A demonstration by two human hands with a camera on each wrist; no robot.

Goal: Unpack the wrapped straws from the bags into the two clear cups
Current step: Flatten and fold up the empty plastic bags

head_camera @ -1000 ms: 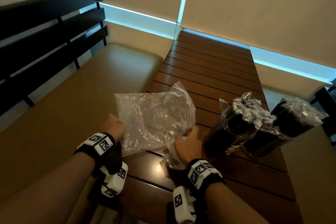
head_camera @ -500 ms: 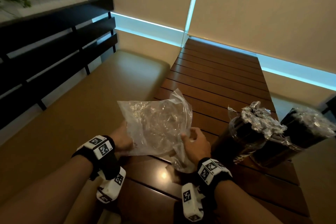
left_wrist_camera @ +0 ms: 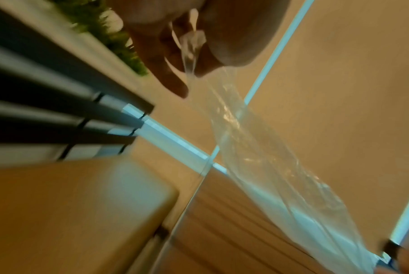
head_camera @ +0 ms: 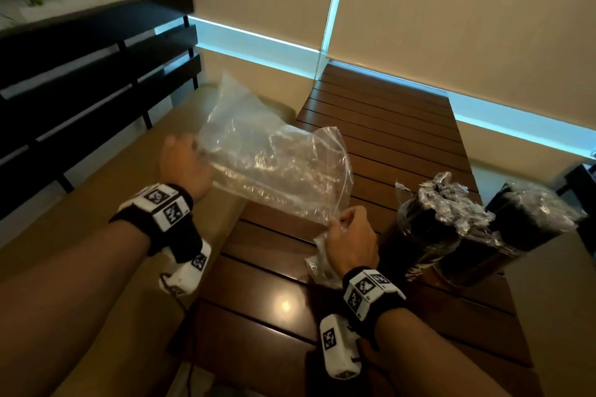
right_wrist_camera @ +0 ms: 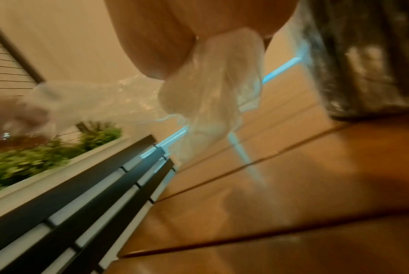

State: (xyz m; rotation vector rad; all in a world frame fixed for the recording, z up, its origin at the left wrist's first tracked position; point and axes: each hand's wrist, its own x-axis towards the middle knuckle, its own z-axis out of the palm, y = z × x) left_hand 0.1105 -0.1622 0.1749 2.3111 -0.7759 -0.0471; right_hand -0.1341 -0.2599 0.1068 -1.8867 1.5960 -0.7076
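- Two hands are holding one clear bag point(head_camera: 271, 167) stretched between them above the near-left edge of the slatted table point(head_camera: 403, 151).
- Left hand point(head_camera: 185, 164) is pinching the bag's far-left end, out past the table's left edge over the tan bench seat point(head_camera: 96, 203); in the left wrist view the film is bunching between thumb and curled fingers point(left_wrist_camera: 173, 81).
- Right hand point(head_camera: 351, 240) is clamping the bag's near-right end over the table's near-left part; the right wrist view is showing crumpled film point(right_wrist_camera: 212, 89) gathered in the closed fist.
- Bag's long axis is running diagonally from far left to near right; it is looking empty and slack, with no straws visible inside.
- Wrapped straws are standing as dark bundles in two clear cups point(head_camera: 419, 242) point(head_camera: 483, 255) near the table's right edge, crinkled wrapper tops point(head_camera: 448, 203) sticking out.
- Cups are standing just beside the right hand, so that hand is the nearer one; the left hand is well apart from them.
- Judging the unpacking largely finished; what seems left is putting this empty bag aside.
- Cups are the only things close by; a rightward swing of film or wrist could knock them.
- Dark slatted backrest point(head_camera: 96, 68) is lining the bench's left side, clear of the hands.
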